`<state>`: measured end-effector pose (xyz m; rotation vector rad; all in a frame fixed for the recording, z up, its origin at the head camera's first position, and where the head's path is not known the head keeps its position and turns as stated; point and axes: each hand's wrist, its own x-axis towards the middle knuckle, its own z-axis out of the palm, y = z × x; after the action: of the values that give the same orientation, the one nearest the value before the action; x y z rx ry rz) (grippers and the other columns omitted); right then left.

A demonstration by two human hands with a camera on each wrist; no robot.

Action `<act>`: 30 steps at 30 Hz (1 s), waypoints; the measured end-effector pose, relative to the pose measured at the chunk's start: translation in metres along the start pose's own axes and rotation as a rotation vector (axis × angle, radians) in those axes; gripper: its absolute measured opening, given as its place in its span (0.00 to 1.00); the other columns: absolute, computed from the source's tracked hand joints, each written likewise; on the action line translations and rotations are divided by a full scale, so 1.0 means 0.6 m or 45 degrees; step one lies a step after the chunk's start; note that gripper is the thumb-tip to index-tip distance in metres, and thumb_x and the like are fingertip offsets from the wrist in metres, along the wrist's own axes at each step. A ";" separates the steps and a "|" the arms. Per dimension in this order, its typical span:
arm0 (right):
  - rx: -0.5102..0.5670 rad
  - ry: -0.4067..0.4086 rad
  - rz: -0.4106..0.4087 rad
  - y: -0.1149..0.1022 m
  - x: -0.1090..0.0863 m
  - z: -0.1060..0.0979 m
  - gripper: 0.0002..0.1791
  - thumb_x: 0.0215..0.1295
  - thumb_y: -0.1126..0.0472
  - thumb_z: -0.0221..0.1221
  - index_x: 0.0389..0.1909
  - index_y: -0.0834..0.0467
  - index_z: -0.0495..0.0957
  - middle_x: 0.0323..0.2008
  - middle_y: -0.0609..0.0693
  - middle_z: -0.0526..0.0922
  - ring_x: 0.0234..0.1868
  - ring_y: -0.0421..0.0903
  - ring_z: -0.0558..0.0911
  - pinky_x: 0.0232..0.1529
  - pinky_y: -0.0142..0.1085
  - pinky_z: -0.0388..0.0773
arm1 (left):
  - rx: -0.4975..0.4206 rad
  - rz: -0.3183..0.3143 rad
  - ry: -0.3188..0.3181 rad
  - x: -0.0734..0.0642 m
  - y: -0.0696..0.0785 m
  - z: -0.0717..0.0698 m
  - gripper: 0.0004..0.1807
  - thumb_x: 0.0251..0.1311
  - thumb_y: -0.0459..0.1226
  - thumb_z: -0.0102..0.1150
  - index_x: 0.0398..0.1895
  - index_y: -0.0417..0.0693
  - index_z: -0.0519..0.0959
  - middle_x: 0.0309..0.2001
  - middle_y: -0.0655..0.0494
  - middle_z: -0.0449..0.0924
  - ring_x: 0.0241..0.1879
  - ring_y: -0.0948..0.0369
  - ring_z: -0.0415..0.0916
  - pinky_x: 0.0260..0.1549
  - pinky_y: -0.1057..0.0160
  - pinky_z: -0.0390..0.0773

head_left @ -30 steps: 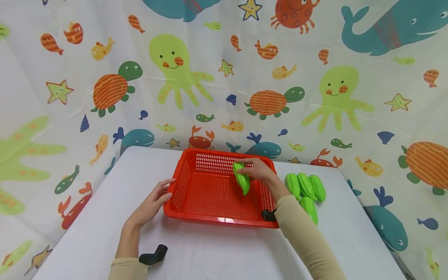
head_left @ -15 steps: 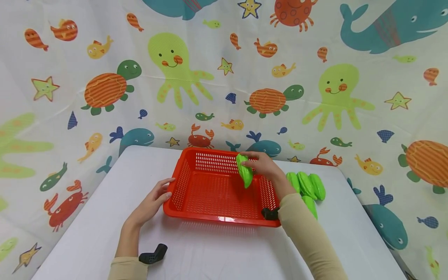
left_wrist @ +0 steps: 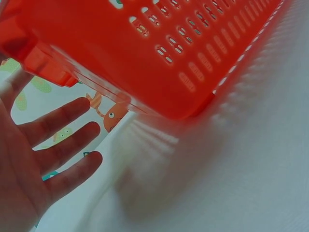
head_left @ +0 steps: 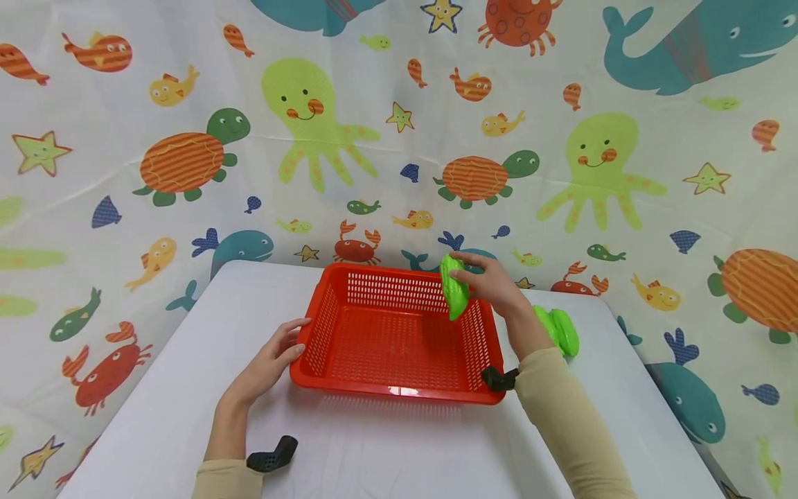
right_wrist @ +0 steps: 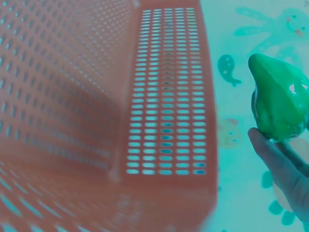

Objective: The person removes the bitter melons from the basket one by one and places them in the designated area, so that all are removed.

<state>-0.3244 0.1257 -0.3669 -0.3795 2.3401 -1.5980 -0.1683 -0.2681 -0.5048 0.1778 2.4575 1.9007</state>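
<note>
My right hand (head_left: 495, 284) pinches a green, ridged star fruit (head_left: 454, 290) between thumb and fingers, above the back right of a red plastic basket (head_left: 399, 392). In the right wrist view the star fruit (right_wrist: 280, 99) hangs outside the basket wall (right_wrist: 166, 193), held at its lower end by the fingers (right_wrist: 275, 159). At the basket's left end my left hand (head_left: 268, 365) rests by the rim. The left wrist view has its fingers (left_wrist: 67, 152) fairly straight and spread beside the basket (left_wrist: 120, 53). No fruit shows inside the basket.
More green star fruits (head_left: 564, 333) lie on the white table (head_left: 630, 416) right of the basket, partly hidden by my right forearm. A white curtain (head_left: 399, 62) printed with sea animals hangs behind. Each wrist wears a black device (head_left: 274, 455).
My right hand has lifted the star fruit up and to the right, from inside the basket towards its back right corner. The left hand has stayed in place.
</note>
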 end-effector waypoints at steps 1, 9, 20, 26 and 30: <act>-0.002 0.007 -0.007 -0.003 -0.004 -0.004 0.27 0.69 0.54 0.60 0.68 0.51 0.70 0.63 0.57 0.68 0.47 0.51 0.80 0.45 0.45 0.83 | 0.001 -0.002 0.001 -0.001 0.000 0.000 0.30 0.69 0.47 0.54 0.72 0.60 0.59 0.67 0.41 0.63 0.63 0.42 0.65 0.53 0.45 0.77; -0.102 0.106 -0.063 -0.017 -0.043 -0.042 0.30 0.67 0.48 0.61 0.69 0.48 0.68 0.69 0.52 0.64 0.55 0.53 0.78 0.55 0.52 0.76 | 0.006 0.001 0.006 -0.002 0.000 -0.001 0.30 0.68 0.47 0.54 0.72 0.60 0.60 0.67 0.41 0.63 0.63 0.41 0.65 0.53 0.44 0.77; -0.171 0.234 -0.013 0.017 -0.117 -0.092 0.33 0.67 0.43 0.59 0.71 0.45 0.65 0.73 0.50 0.59 0.62 0.56 0.72 0.60 0.52 0.72 | 0.012 -0.013 0.006 -0.002 0.001 0.003 0.30 0.68 0.48 0.54 0.72 0.61 0.59 0.67 0.42 0.62 0.64 0.42 0.63 0.54 0.43 0.75; -0.238 0.283 0.058 0.052 -0.155 -0.120 0.35 0.67 0.40 0.57 0.73 0.45 0.62 0.72 0.55 0.58 0.65 0.60 0.70 0.61 0.56 0.70 | 0.001 -0.009 0.006 -0.001 0.001 0.003 0.31 0.68 0.48 0.54 0.72 0.61 0.59 0.67 0.43 0.63 0.64 0.42 0.63 0.54 0.44 0.76; -0.267 0.291 0.105 0.075 -0.177 -0.137 0.37 0.67 0.39 0.56 0.73 0.47 0.61 0.72 0.56 0.58 0.66 0.61 0.67 0.61 0.55 0.71 | -0.008 -0.008 0.004 -0.001 0.000 0.003 0.31 0.68 0.47 0.54 0.72 0.61 0.59 0.67 0.43 0.63 0.64 0.42 0.63 0.53 0.44 0.76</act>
<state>-0.2591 0.2513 -0.3717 -0.1461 2.6674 -1.4292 -0.1675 -0.2667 -0.5052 0.1667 2.4510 1.9075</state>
